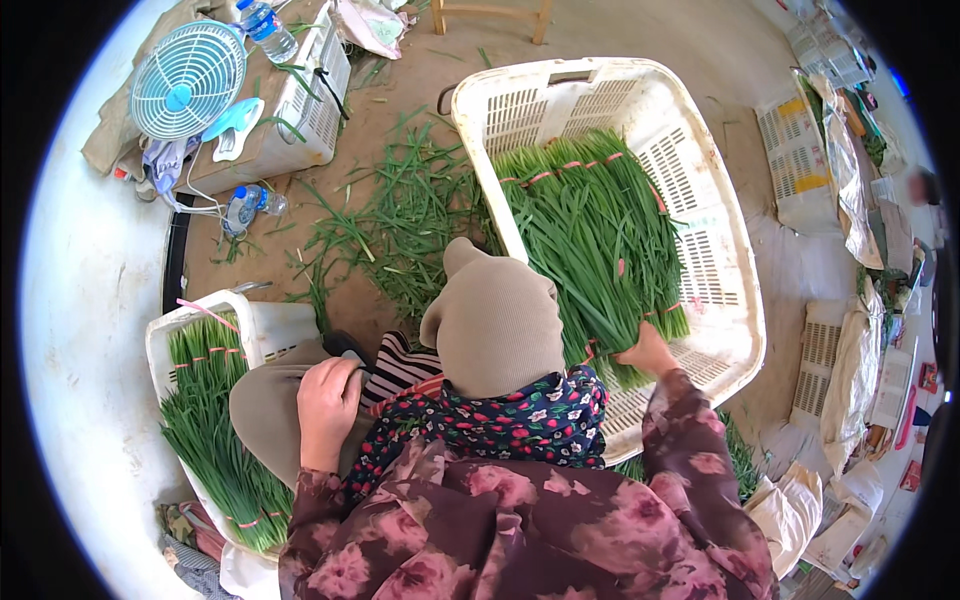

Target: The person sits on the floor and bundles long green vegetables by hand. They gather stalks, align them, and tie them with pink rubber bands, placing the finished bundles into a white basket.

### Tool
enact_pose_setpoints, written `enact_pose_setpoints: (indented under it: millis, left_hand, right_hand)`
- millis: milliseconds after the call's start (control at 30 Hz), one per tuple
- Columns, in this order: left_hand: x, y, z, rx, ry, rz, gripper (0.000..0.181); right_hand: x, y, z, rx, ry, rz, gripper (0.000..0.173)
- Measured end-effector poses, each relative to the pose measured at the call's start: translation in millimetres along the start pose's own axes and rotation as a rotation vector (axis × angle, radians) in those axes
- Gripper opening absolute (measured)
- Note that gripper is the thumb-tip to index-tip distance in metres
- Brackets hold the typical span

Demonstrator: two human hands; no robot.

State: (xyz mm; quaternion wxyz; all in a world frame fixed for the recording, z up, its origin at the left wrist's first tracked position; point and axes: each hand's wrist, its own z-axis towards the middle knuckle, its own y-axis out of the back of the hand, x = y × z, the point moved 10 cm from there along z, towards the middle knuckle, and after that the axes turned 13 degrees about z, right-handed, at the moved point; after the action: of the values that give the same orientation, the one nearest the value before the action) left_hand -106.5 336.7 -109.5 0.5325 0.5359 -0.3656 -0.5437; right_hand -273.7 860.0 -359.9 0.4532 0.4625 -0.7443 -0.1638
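My right hand [648, 351] is in the large white plastic crate [739, 300], its fingers around the pale stem end of a bundle of garlic chives [600, 300]. More chive bundles, tied with pink bands, lie beneath and beyond it. Above my bent knee is my left hand [330, 401], with its fingers curled. Something small and dark shows by those fingertips, too hidden to name. At my left stands a second white crate [281, 322], filled with banded chives [217, 420].
Loose chive leaves [412, 217] litter the floor ahead. A blue fan [187, 82] and a water bottle [268, 30] stand on a covered crate at upper left. Two plastic bottles [251, 206] lie below it. More crates [799, 161] and pale sacks [847, 375] line the right side.
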Motion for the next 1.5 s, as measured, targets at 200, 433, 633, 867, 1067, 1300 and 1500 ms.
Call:
enact_pose_setpoints:
  millis: [200,433,633,867,1067,1300,1500]
  left_hand:
    - [13.5,-8.9,-2.3,0.045,0.156,-0.351,0.014]
    - [32.9,-49.7,-21.7,0.174,0.424,-1.009,0.021]
    - [-31.1,-20.8,12.4,0.534,0.153,-1.31,0.054]
    - [7.0,-25.2,38.9,0.337,0.275,-1.705,0.096]
    - [35.9,-53.2,22.7,0.132,0.458,-1.868,0.062]
    - [34.7,-63.1,24.0,0.083,0.527,-1.902,0.066]
    - [33.8,-65.9,22.9,0.047,0.509,-1.876,0.063]
  right_hand:
    - [82.6,44.0,-104.8,0.612,-0.587,1.441,0.069]
    - [166.9,19.0,-118.2,0.548,-0.074,1.803,0.106]
    - [383.7,11.9,-153.2,0.616,0.348,1.33,0.097]
    - [456.5,-104.3,-146.4,0.499,0.589,0.479,0.079]
    - [472.2,-77.6,-148.9,0.145,0.865,0.252,0.037]
    - [526.2,-58.7,-176.1,-0.094,1.189,0.058,0.033]
    - [526.6,-67.0,-173.2,-0.079,1.415,-0.124,0.024]
